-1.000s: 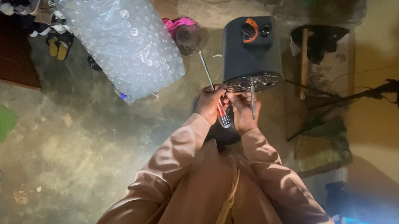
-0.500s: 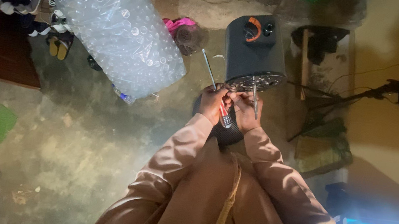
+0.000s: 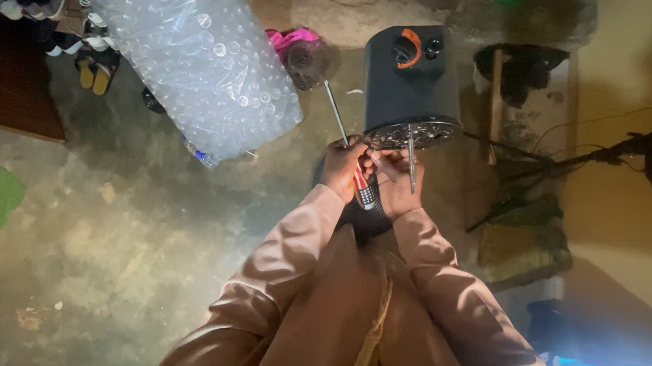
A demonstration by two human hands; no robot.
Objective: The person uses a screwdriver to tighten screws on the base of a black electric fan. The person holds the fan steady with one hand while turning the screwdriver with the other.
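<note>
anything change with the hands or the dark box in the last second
Hardly anything. The left hand and right hand stay together at the grille edge of the dark box, still gripping the red-handled screwdriver. The bag of bottles has not moved.

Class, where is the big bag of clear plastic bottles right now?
In the head view, the bag of bottles lies on the floor at upper left, left of the dark appliance.

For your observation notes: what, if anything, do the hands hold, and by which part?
Left hand grips a screwdriver near its red handle; right hand holds a thin metal rod at its lower end.
</note>
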